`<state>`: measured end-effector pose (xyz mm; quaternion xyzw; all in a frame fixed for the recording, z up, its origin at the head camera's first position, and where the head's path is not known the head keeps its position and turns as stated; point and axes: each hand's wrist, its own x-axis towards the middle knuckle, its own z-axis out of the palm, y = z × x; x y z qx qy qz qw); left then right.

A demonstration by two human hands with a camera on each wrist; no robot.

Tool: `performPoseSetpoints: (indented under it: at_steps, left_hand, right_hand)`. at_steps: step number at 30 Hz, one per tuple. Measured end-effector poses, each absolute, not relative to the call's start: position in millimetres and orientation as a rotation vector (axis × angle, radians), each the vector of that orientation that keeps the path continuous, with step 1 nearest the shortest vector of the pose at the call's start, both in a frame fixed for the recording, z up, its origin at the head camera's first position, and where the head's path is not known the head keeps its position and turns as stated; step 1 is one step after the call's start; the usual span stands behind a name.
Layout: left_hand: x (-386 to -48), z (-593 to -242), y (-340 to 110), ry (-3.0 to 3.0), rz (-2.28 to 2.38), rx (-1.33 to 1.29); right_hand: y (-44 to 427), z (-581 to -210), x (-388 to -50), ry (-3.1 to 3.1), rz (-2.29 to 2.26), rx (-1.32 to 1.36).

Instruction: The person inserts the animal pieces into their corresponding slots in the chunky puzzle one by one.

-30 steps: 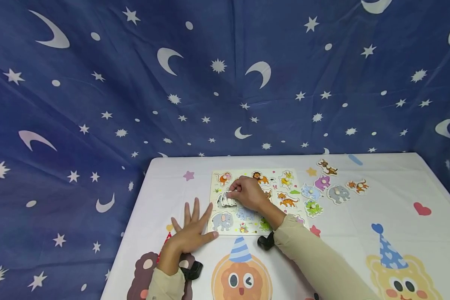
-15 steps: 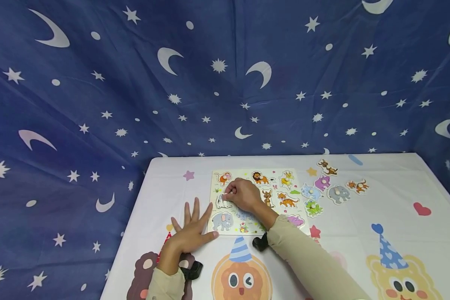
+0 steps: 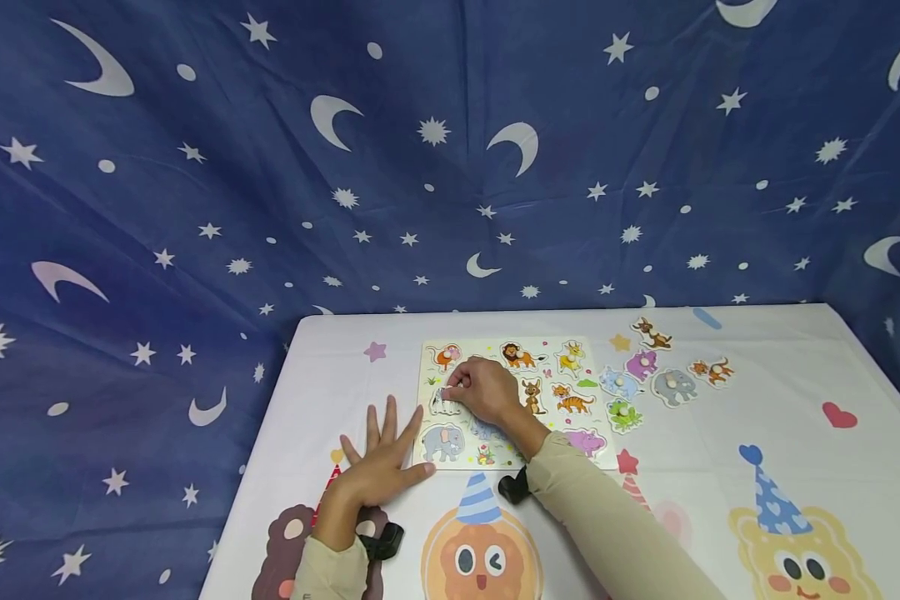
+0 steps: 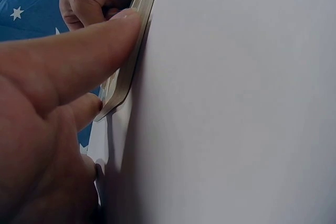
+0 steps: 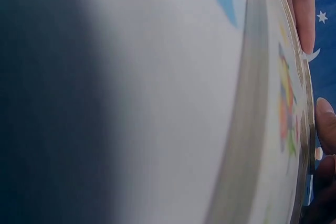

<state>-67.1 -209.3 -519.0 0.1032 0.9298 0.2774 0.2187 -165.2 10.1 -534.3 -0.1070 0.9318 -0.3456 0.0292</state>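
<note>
My right hand [image 3: 487,392] pinches a zebra puzzle piece [image 3: 441,407] over the left side of the wooden animal puzzle board [image 3: 483,344]. Its small knob [image 5: 318,153] shows beside the thumb in the right wrist view. Whether the piece lies flush in a recess cannot be told. Fingers spread, my left hand [image 3: 378,479] lies at the board's lower left corner; in the left wrist view its thumb [image 4: 89,51] touches the board's edge. Monkey [image 3: 446,357], lion [image 3: 517,356] and giraffe [image 3: 570,360] pictures line the top row. My right hand and forearm cover the board's middle.
Right of the board lie loose knobbed pieces: a kangaroo [image 3: 651,334], a purple hippo [image 3: 641,365], a blue animal [image 3: 619,383], a grey elephant [image 3: 673,387], a tiger-like animal [image 3: 711,372] and a green frog [image 3: 624,415]. A patterned white cloth [image 3: 765,358] covers the table.
My right hand has moved slightly left with the zebra piece, which now lies lower and flatter at the board's left side. The left hand stays in place.
</note>
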Motion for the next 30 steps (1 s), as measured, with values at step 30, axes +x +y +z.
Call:
performPoseSetpoints:
  at_steps: [30]
  left_hand:
    - [-68.3,-522.6,-210.8,2.569,0.754,0.284]
  right_hand:
    - [9.8,-531.6,-165.2,2.867,-0.996,-0.360]
